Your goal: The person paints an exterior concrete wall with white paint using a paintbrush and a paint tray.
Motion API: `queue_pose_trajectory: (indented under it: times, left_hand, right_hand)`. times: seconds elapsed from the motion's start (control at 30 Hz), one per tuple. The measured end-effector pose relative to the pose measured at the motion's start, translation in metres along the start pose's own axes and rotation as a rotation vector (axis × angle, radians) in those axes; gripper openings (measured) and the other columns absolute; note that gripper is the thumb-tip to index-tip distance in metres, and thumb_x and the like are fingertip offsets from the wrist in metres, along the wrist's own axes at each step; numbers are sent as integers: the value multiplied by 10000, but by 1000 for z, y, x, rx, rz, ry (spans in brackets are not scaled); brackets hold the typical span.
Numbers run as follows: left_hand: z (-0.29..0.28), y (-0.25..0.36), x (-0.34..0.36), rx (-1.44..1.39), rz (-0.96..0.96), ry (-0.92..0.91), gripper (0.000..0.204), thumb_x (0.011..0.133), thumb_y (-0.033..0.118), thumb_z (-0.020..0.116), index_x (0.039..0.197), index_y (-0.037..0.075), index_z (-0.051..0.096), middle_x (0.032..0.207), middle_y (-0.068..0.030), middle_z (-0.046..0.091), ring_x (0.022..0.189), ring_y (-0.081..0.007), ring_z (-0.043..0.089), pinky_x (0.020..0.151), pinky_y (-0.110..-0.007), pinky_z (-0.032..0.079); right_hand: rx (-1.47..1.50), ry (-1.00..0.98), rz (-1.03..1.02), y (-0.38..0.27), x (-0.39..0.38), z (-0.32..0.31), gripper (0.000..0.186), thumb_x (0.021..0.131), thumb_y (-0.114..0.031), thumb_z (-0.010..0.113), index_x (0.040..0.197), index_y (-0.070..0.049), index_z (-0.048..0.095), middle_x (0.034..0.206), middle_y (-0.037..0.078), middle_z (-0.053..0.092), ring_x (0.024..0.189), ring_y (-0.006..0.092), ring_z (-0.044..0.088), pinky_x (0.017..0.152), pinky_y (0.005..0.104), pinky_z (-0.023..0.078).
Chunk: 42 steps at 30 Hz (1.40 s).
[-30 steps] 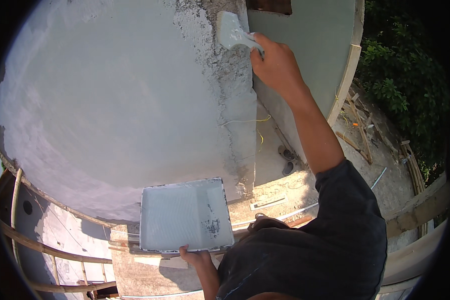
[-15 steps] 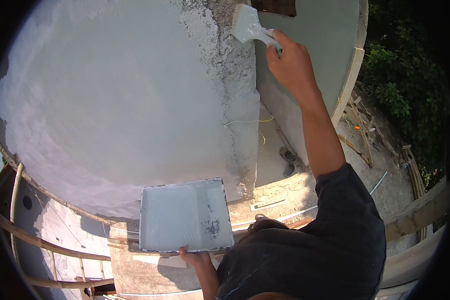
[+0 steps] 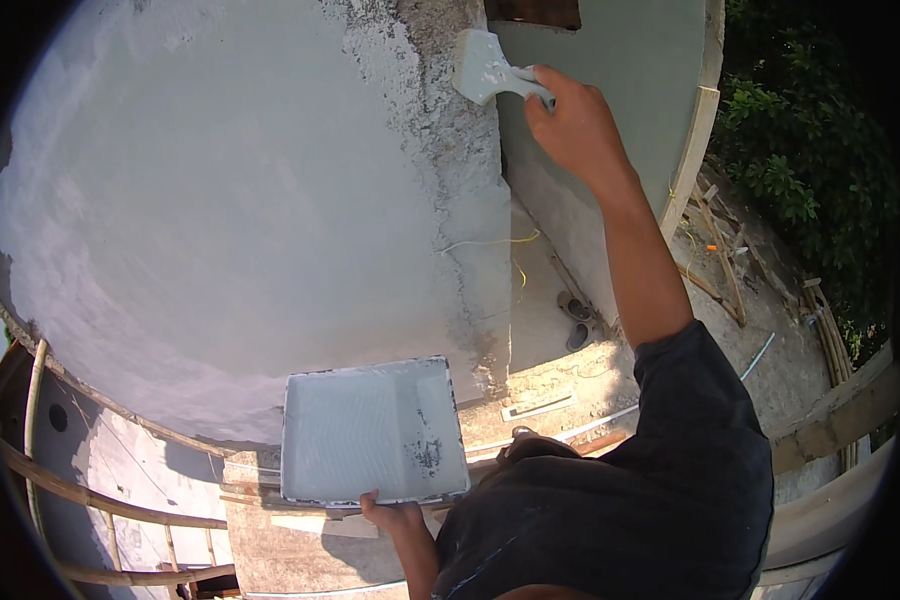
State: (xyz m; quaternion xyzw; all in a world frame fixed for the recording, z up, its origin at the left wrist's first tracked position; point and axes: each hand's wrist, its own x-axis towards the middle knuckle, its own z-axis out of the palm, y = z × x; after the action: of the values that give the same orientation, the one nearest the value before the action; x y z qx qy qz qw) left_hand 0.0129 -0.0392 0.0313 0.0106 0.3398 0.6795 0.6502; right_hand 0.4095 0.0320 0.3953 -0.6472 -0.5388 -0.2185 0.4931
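My right hand (image 3: 573, 122) is closed round the handle of a wide paintbrush (image 3: 487, 72) smeared with pale grey paint. Its bristles touch the rough, unevenly coated edge of the wall (image 3: 450, 120). Low in front of my body, my left hand (image 3: 392, 512) grips the near rim of a paint tray (image 3: 345, 440), thumb on top and fingers hidden underneath. Pale grey paint covers much of the tray, with dark bare patches on its right side.
Loose yellow string (image 3: 490, 242) hangs from the wall's corner. A pair of dark shoes (image 3: 576, 322) lies on the floor beyond. Bamboo poles (image 3: 110, 497) run along the lower left; wooden planks (image 3: 835, 425) stand at the right, with leafy trees (image 3: 785, 180) behind.
The brush in my right hand has moved slightly down along the wall's rough edge. My left hand still holds the tray in nearly the same place.
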Motion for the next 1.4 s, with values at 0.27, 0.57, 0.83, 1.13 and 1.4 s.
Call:
queue_pose_trajectory:
  times: [0.27, 0.57, 0.83, 1.13, 1.4]
  left_hand:
    - [-4, -1, 3, 3, -14, -1, 722, 577, 224, 508, 1275, 54, 434, 1219, -133, 491, 1152, -342, 463, 978, -500, 376]
    - [-11, -1, 7, -1, -15, -27, 717, 577, 228, 511, 1269, 56, 441, 1216, -132, 494, 1150, -341, 464, 977, -493, 384]
    - [-13, -1, 8, 19, -10, -53, 736, 578, 230, 513, 1286, 50, 422, 1227, -139, 488, 1149, -345, 470, 979, -497, 385]
    - [-19, 1, 6, -6, 3, -38, 739, 579, 226, 516, 1290, 49, 421, 1227, -142, 489, 1153, -352, 470, 973, -501, 392]
    - [-21, 4, 5, 11, 44, -20, 730, 593, 229, 511, 1292, 37, 424, 1234, -150, 492, 1157, -353, 471, 980, -501, 391]
  right_hand:
    - [-6, -59, 48, -4, -7, 2, 326, 814, -131, 543, 1117, -26, 601, 760, 219, 644, 700, 374, 632, 686, 431, 503]
    - [38, -61, 45, 2, -19, 14, 312, 821, -126, 545, 1108, -13, 594, 773, 225, 647, 721, 383, 634, 698, 427, 500]
    - [36, -73, 57, -3, -26, 27, 329, 827, -134, 551, 1135, -22, 580, 754, 226, 641, 704, 399, 630, 680, 434, 499]
    - [3, -85, 69, 9, -39, 32, 338, 849, -126, 553, 1172, -28, 573, 695, 192, 611, 516, 257, 570, 560, 346, 452]
    - [-11, -28, 115, 11, -45, 30, 338, 833, -140, 548, 1149, -24, 589, 761, 235, 638, 701, 381, 639, 673, 432, 501]
